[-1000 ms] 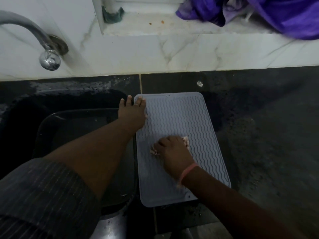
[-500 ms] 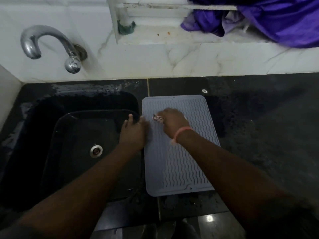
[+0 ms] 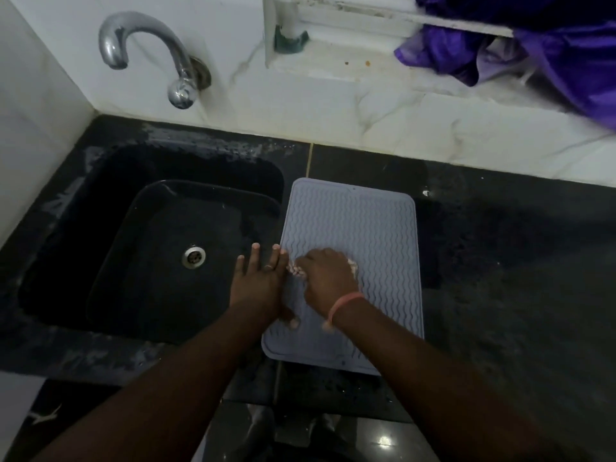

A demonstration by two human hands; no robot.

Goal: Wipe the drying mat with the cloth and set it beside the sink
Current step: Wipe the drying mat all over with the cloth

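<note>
A grey ribbed drying mat lies flat on the black counter, just right of the black sink. My right hand is closed over a small pale cloth and presses it onto the mat's left middle. Only scraps of the cloth show at the knuckles and by the thumb. My left hand lies flat with fingers spread on the mat's left edge, thumb on the mat, fingers reaching over the sink rim.
A chrome tap juts from the white marble wall above the sink; a drain sits in the basin. Purple fabric hangs over the ledge at top right. Dark wet counter stretches right of the mat.
My right hand with the cloth went from the mat's lower middle up toward its left side. My left hand slid down along the mat's left edge. The camera view shifted left.
</note>
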